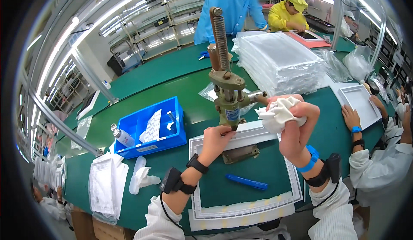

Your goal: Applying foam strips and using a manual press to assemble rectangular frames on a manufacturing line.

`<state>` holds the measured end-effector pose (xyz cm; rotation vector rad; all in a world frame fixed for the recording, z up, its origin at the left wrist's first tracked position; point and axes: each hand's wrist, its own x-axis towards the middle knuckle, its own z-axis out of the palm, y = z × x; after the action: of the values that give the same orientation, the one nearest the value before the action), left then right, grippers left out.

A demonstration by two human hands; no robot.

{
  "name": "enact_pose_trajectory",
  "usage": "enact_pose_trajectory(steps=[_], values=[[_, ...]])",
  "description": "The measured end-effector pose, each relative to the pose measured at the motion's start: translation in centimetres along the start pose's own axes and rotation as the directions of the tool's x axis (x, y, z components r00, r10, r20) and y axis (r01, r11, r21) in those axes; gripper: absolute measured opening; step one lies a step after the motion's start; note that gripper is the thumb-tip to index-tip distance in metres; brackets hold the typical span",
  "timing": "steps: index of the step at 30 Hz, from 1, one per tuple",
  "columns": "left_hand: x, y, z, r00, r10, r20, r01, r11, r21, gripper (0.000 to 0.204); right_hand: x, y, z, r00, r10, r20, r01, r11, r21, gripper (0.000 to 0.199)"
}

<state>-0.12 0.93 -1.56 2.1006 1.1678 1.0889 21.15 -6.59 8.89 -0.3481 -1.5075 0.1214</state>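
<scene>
A white rectangular frame (295,177) lies on the green bench with its far side beneath a green hand press (228,83). My left hand (216,143) is closed at that far side, fingertips pinched right by the foot of the press; what lies between them is hidden. My right hand (299,126) is closed around a crumpled white cloth (275,114), just right of the press. Its fingers reach toward the press's side lever (257,96), and the cloth partly hides whether they touch it. Inside the frame are the press's metal base (241,153) and a blue pen-shaped tool (246,182).
Left of the press stands a blue divided bin (150,146) with a bottle (124,137). Near it lie a white bottle (137,175) and wrapped white sheets (103,186). A tall stack of plastic-wrapped panels (279,64) stands behind. Co-workers sit right and behind; one touches a white tray (361,104).
</scene>
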Motion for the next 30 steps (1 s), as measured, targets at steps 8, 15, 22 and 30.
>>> enact_pose_trajectory(steps=[8, 15, 22, 30], values=[[0.1, 0.6, -0.1, 1.000, 0.005, 0.020, -0.006, 0.999, 0.037, 0.023, -1.3, -0.7, -0.2, 0.999, -0.018, 0.027, 0.020, 0.996, -0.088, 0.020], [0.0, -0.3, 0.1, 0.998, 0.060, 0.013, -0.061, 0.995, 0.079, 0.023, 1.0, -1.2, -0.1, 0.983, 0.177, -0.056, -0.179, 0.983, -0.033, 0.022], [-0.3, -0.2, 0.2, 0.999, 0.032, 0.032, -0.035, 0.992, 0.117, 0.024, 1.7, -0.6, 0.5, 0.980, 0.154, -0.124, -0.161, 0.986, -0.042, 0.021], [-0.4, -0.2, 0.3, 1.000, 0.018, 0.023, -0.020, 0.996, 0.092, 0.022, -1.5, -1.0, -0.5, 1.000, -0.003, 0.023, 0.003, 1.000, 0.014, 0.030]])
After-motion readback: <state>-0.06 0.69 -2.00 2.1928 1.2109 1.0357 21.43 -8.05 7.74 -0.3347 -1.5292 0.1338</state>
